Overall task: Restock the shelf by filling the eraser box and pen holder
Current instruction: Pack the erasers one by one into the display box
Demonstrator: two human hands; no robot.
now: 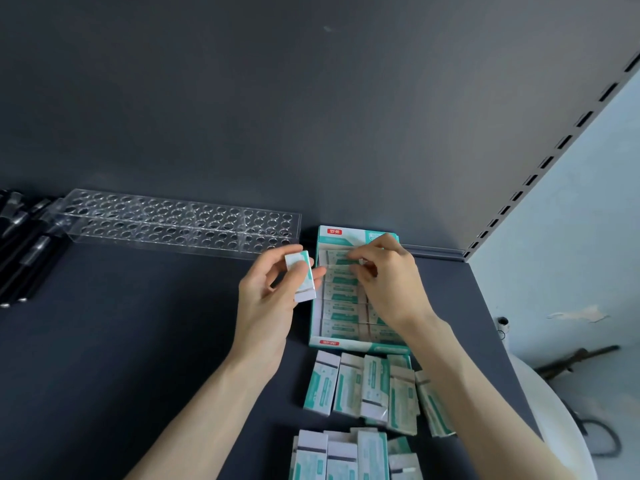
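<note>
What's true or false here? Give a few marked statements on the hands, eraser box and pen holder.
1. The left hand holds a white-and-teal wrapped eraser. True.
2. The clear acrylic pen holder is full of pens. False: its holes look empty; black pens lie to its left.
3. The right hand reaches into the teal-and-white cardboard eraser box. True.
4. Every eraser is in the box. False: loose erasers lie on the dark shelf in front of it.

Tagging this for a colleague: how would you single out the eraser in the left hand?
Find the teal eraser box, back right on the dark shelf. Just left of it, the left hand holds one wrapped eraser. Unlike those boxed or loose in front, it alone is lifted.
</note>
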